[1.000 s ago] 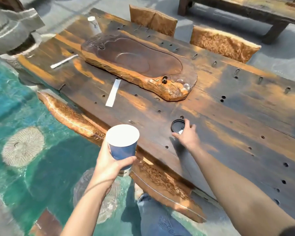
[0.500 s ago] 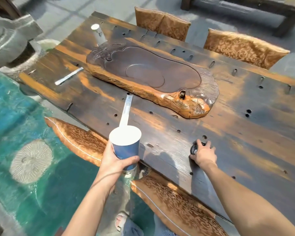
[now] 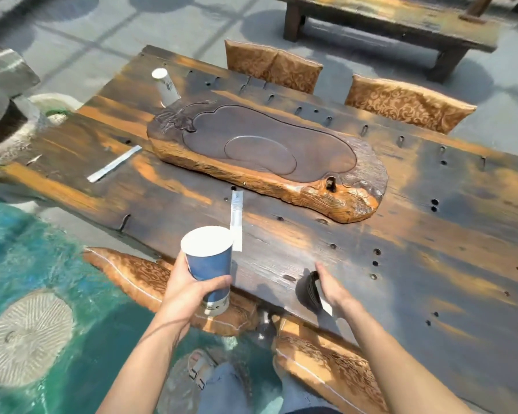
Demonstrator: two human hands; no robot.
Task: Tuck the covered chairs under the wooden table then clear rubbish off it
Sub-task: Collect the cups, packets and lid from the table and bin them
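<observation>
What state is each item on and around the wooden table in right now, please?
Blue paper cup: upright, lidless, held in the left hand.
Black lid: lifted on edge, gripped by the right hand.
White cup: standing on the table, tilted.
Two paper strips: lying flat.
Carved tray: empty.
Covered chairs: tucked in.

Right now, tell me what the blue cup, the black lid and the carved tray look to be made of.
Blue cup in the left hand: likely paper, matte, white inside with a rolled rim. Black lid in the right hand: probably thin plastic, dark and ridged. Carved tray: solid wood, smooth dark top, rough orange grain along its edge.
</observation>
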